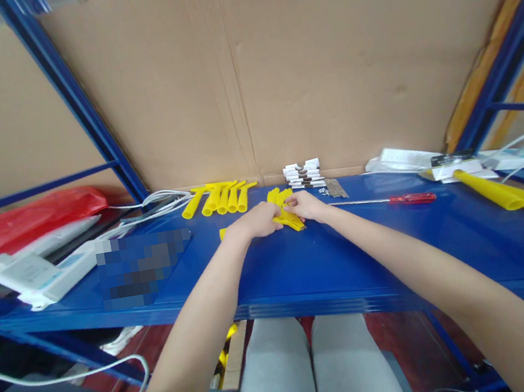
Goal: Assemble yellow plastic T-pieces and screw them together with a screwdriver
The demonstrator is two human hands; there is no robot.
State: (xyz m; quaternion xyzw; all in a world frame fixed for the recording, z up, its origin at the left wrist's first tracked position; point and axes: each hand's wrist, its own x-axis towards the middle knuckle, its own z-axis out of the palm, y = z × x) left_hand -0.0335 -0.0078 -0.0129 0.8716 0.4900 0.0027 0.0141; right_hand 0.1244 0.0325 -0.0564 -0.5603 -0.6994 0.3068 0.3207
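Over the middle of the blue shelf, my left hand is closed around a yellow plastic tool. It has a flat, widened head, and a round yellow handle end shows left of that wrist. My right hand pinches the head's right side, close to my left fingers. Whether a small part is between those fingertips is too small to tell. Just behind my hands lie more yellow pieces, partly hidden. A stack of white strips, tiny screw-like bits and flat grey strips lie beyond my right hand.
Several yellow tube-handled tools lie in a row at back left. A red-handled screwdriver lies right, near two yellow tubes. A white power strip, cables and a red bag occupy the left. Cardboard walls the back.
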